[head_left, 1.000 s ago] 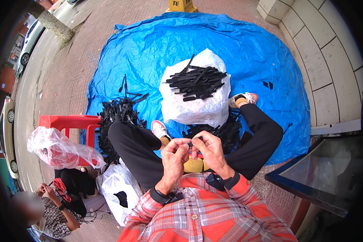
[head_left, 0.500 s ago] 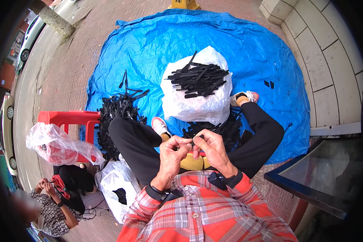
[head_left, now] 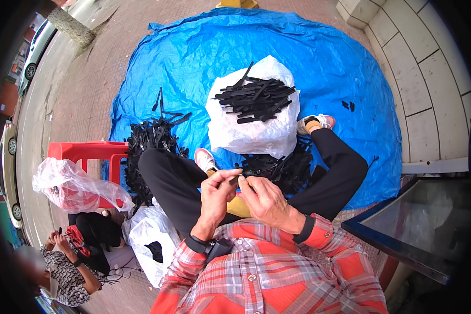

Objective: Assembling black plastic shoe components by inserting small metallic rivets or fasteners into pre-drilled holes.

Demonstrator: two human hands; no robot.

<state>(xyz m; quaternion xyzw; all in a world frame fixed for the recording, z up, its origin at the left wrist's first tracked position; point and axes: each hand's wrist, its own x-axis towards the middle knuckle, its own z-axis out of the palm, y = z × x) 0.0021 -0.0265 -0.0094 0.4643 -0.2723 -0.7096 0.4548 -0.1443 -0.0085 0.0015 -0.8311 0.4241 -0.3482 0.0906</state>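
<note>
My left hand and my right hand meet in front of my lap, fingers pinched together. Between their fingertips is a small black strip, mostly covered by the fingers. Just beyond my hands lies a loose heap of black strips between my legs. Farther out, a white plastic sack bears a flatter stack of black strips. Another big pile of black strips lies beyond my left knee.
Under all this spreads a blue tarp. At left stand a red plastic stool with a clear bag and a white bag. Another person sits at lower left. A blue-framed glass panel is at right.
My right hand has turned, its back now facing up more, and its fingers point left toward the left hand. The black strip shows a bit more between the fingertips.
</note>
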